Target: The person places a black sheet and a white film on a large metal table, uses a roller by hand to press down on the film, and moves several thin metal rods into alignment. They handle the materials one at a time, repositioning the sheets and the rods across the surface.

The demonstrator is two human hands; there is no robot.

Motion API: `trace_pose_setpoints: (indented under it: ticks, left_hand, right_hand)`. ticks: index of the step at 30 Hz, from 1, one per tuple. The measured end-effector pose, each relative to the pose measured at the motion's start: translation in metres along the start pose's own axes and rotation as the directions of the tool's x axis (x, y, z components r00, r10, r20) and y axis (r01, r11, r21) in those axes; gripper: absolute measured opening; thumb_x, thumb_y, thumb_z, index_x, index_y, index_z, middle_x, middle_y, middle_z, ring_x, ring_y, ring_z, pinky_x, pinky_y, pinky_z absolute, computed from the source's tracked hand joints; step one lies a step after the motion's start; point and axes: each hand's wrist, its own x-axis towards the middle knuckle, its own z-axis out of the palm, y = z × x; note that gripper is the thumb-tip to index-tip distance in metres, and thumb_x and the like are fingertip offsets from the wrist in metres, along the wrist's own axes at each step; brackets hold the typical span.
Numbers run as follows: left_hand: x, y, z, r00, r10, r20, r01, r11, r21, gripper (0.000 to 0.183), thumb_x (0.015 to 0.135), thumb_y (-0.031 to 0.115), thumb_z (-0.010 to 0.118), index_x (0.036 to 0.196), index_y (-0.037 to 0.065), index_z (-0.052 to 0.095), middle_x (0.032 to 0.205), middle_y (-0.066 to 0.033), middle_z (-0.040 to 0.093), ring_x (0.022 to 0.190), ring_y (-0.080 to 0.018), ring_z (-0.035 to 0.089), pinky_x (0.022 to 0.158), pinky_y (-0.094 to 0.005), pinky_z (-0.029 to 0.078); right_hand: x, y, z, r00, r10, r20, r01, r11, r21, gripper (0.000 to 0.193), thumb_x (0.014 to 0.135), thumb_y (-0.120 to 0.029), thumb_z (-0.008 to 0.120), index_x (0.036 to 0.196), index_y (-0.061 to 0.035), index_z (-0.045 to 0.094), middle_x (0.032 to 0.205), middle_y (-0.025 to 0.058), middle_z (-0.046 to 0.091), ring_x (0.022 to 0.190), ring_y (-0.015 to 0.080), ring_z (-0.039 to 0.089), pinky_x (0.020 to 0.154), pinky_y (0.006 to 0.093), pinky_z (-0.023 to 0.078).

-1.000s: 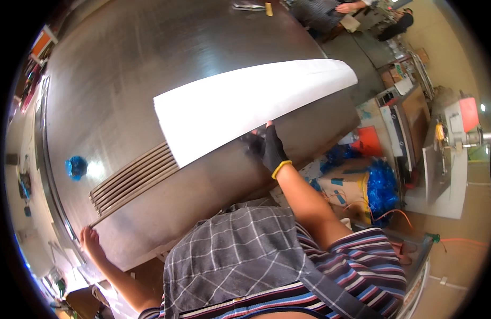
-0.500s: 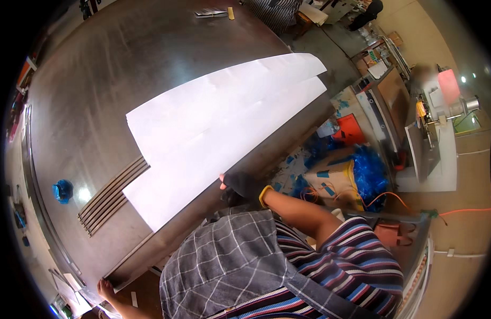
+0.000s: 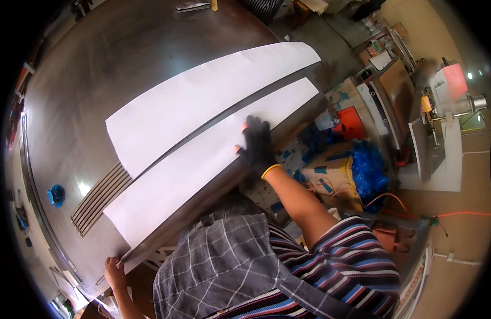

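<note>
The left hand (image 3: 115, 274), lower left, pinches one thin rod (image 3: 123, 257) by its end. The gloved right hand (image 3: 256, 142), centre, spreads open over the near white sheet (image 3: 187, 181), contact unclear. That sheet is already parted from the far white sheet (image 3: 203, 101): two showing, perhaps stacked. About six grouped rods (image 3: 101, 199), left, seem yet unused. One blue bundle (image 3: 56, 195) sits at the bench's (image 3: 123, 64) left.

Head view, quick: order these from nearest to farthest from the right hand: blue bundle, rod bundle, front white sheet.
1. Front white sheet: right at the right hand.
2. Rod bundle: to the left, on the table.
3. Blue bundle: farther left, past the rods.
</note>
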Motion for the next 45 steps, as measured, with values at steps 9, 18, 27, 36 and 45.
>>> trace_pose_setpoints:
  ticks: [9, 18, 27, 36, 45]
  left_hand:
    - [-0.004, 0.001, -0.027, 0.972, -0.08, 0.221, -0.015, 0.916, 0.401, 0.014, 0.076, 0.01, 0.072, 0.086, 0.002, 0.067, 0.09, -0.018, 0.065, 0.086, -0.0392, 0.063, 0.076, -0.0483, 0.05]
    - [0.032, -0.033, -0.054, 0.97, 0.097, 0.222, -0.18, 0.9, 0.397, 0.023, 0.09, 0.03, 0.06, 0.088, 0.008, 0.067, 0.088, -0.0136, 0.063, 0.091, -0.033, 0.061, 0.08, -0.0461, 0.048]
    - [0.059, 0.012, -0.04, 0.959, 0.27, 0.081, -0.282, 0.933, 0.223, 0.019, 0.082, 0.029, 0.068, 0.082, 0.011, 0.063, 0.089, -0.005, 0.062, 0.09, -0.0262, 0.062, 0.075, -0.0407, 0.052]
    - [0.055, -0.013, -0.012, 0.892, 0.294, -0.343, -0.358, 0.923, -0.14, 0.018, 0.072, 0.02, 0.076, 0.079, 0.01, 0.063, 0.085, -0.0048, 0.059, 0.086, -0.0288, 0.057, 0.075, -0.0406, 0.049]
    - [0.05, -0.02, -0.002, 0.864, 0.231, -0.447, -0.37, 0.894, -0.253, 0.021, 0.07, 0.019, 0.078, 0.081, 0.01, 0.063, 0.085, -0.0058, 0.057, 0.087, -0.0304, 0.055, 0.078, -0.041, 0.045]
  right_hand:
    - [0.049, 0.258, -0.015, 0.929, 0.357, -0.092, -0.361, 0.83, -0.425, 0.074, 0.094, -0.053, 0.049, 0.142, 0.0009, 0.037, 0.15, 0.0244, 0.034, 0.141, 0.0392, 0.028, 0.117, 0.0511, 0.016]
    - [0.055, 0.114, 0.001, 0.992, 0.05, 0.12, 0.002, 0.919, -0.395, 0.058, 0.089, -0.039, 0.061, 0.13, -0.0009, 0.045, 0.148, 0.0237, 0.035, 0.136, 0.0415, 0.031, 0.113, 0.054, 0.021]
    - [-0.019, -0.212, 0.086, 0.94, -0.309, 0.147, 0.267, 0.93, 0.251, 0.084, 0.072, -0.033, 0.079, 0.135, 0.0071, 0.04, 0.148, 0.0297, 0.03, 0.136, 0.049, 0.028, 0.115, 0.0526, 0.022]
    - [-0.076, -0.459, 0.131, 0.773, -0.611, 0.168, 0.38, 0.66, 0.649, 0.064, 0.076, -0.028, 0.073, 0.128, 0.0011, 0.048, 0.139, 0.0268, 0.042, 0.131, 0.0436, 0.038, 0.111, 0.0505, 0.029]
    - [-0.024, -0.448, 0.1, 0.752, -0.469, 0.463, 0.374, 0.882, 0.285, 0.018, 0.078, -0.02, 0.067, 0.093, -0.0093, 0.065, 0.094, 0.013, 0.057, 0.094, 0.032, 0.058, 0.081, 0.0432, 0.05]
